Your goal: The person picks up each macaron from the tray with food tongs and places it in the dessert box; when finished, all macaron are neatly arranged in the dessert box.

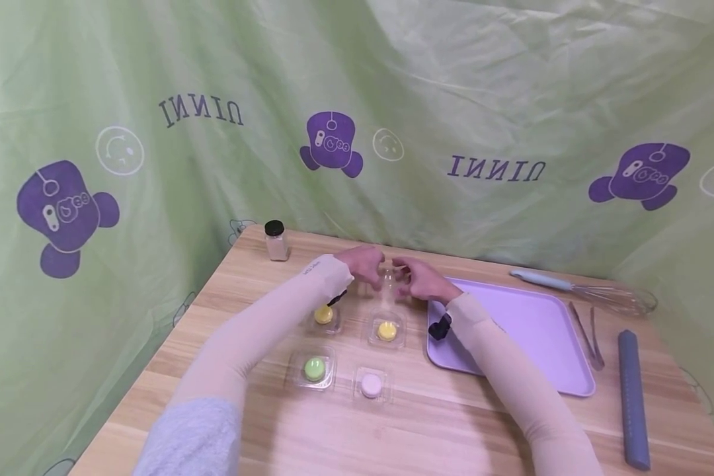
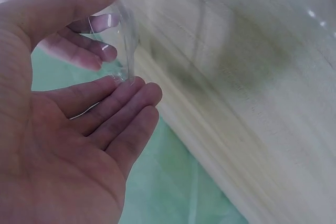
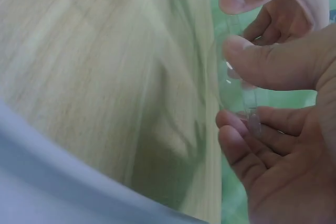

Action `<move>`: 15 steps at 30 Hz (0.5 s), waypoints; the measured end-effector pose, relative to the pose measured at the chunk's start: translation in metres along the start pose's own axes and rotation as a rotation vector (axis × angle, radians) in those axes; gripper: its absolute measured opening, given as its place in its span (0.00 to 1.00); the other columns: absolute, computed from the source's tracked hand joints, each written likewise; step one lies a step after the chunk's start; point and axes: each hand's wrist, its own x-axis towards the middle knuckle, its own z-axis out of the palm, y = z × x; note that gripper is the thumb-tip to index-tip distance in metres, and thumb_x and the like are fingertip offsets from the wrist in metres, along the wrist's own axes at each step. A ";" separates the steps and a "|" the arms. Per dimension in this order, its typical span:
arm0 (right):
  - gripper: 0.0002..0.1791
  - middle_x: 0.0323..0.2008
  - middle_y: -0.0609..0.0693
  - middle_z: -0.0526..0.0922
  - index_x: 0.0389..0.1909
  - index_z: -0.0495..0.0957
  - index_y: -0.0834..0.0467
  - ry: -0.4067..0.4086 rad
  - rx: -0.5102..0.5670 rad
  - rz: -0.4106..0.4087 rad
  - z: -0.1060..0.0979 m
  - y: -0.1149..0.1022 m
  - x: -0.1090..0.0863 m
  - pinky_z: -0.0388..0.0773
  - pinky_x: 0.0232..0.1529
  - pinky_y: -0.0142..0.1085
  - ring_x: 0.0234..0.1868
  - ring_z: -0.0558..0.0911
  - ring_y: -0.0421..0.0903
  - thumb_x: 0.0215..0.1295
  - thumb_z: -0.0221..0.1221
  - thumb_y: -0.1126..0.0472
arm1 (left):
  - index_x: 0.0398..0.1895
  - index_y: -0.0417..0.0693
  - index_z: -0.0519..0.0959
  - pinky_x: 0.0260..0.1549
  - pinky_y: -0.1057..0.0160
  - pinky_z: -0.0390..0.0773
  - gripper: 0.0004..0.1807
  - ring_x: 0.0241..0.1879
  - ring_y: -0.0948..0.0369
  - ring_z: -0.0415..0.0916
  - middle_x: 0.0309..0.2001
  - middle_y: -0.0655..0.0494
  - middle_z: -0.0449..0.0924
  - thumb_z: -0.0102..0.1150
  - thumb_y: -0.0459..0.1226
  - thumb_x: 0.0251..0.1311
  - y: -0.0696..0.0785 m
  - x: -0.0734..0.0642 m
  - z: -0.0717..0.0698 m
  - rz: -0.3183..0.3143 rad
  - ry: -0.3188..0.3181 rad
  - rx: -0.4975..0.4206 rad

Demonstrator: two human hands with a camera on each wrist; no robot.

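Above the far part of the wooden table, my left hand point(image 1: 364, 264) and right hand point(image 1: 421, 279) hold a clear plastic box point(image 1: 389, 283) between them. In the left wrist view, the thumb and fingertips of my left hand point(image 2: 79, 124) grip the edges of the see-through plastic point(image 2: 126, 40). My right hand point(image 3: 289, 156) pinches the other side of the plastic point(image 3: 249, 95) between thumb and fingers. Just nearer lie clear boxes with a yellow macaron point(image 1: 387, 331) and another yellow macaron point(image 1: 324, 315), the latter partly hidden by my left wrist.
Closer in, boxes hold a green macaron point(image 1: 315, 369) and a pink macaron point(image 1: 371, 385). A purple tray point(image 1: 523, 330) lies under my right forearm. Further right are a whisk point(image 1: 571, 285), tongs point(image 1: 589, 337) and a blue rolling pin point(image 1: 633, 400). A black-lidded jar point(image 1: 276, 242) stands back left.
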 end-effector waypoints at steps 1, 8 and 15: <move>0.47 0.61 0.66 0.78 0.74 0.59 0.67 0.016 -0.007 -0.003 0.000 -0.001 -0.001 0.84 0.58 0.49 0.60 0.79 0.61 0.52 0.68 0.71 | 0.63 0.36 0.75 0.38 0.62 0.83 0.35 0.34 0.58 0.76 0.52 0.45 0.83 0.72 0.39 0.51 0.000 -0.001 0.000 0.012 0.008 0.002; 0.47 0.66 0.64 0.75 0.74 0.61 0.64 0.196 -0.069 -0.099 -0.006 -0.018 -0.015 0.82 0.62 0.53 0.60 0.79 0.61 0.53 0.71 0.69 | 0.73 0.39 0.66 0.66 0.49 0.77 0.45 0.63 0.48 0.76 0.68 0.40 0.74 0.69 0.53 0.57 0.000 -0.027 -0.011 0.099 0.185 -0.214; 0.51 0.65 0.66 0.75 0.72 0.63 0.68 0.544 -0.450 -0.474 -0.011 -0.048 -0.033 0.78 0.67 0.49 0.60 0.80 0.60 0.46 0.76 0.70 | 0.72 0.38 0.66 0.69 0.47 0.74 0.37 0.64 0.45 0.75 0.65 0.39 0.75 0.55 0.53 0.69 0.004 -0.067 -0.023 0.102 0.308 -0.880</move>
